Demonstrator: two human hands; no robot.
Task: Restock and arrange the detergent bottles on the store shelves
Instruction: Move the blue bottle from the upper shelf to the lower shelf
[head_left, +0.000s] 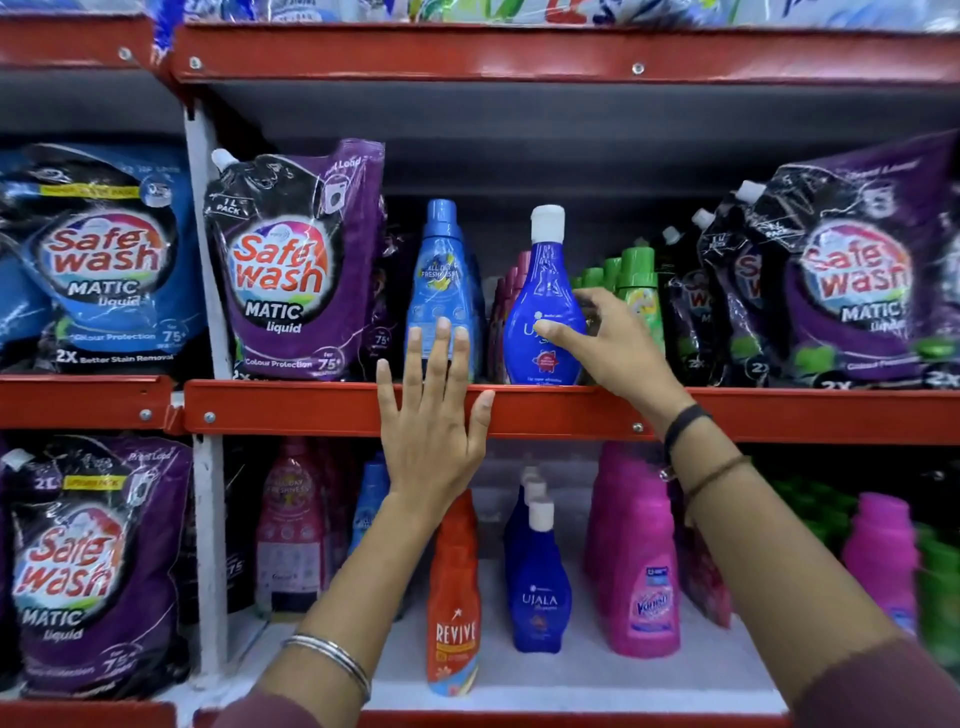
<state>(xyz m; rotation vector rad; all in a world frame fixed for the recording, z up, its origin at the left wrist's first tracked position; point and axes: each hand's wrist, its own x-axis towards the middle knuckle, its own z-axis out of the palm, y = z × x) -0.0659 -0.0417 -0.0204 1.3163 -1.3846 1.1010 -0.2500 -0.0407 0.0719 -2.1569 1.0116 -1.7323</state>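
Red metal shelves (545, 410) fill the view, stocked in two visible tiers. On the middle tier, large purple Safewash pouches (298, 260) stand at the left of the bay and more of them crowd the right end. Between them stand bottles: a light blue bottle (441, 270), a dark blue Ujala bottle (543, 306) with a white cap, maroon bottles behind it and green-capped bottles (636, 275) just to its right. On the lower tier stand an orange Revive bottle (453, 597), a row of smaller Ujala bottles (539, 587), and pink Vanish bottles (636, 566).

The person's right hand (605, 343) is closed around the right side of the dark blue Ujala bottle, thumb across its front label, fingers wrapped behind; the bottle stands upright at the front edge of the middle shelf. The left hand (434, 415) is spread wide and flat, fingers up, its fingertips over the lower part of the light blue bottle and its palm in front of the shelf edge; whether it presses the bottle cannot be told.
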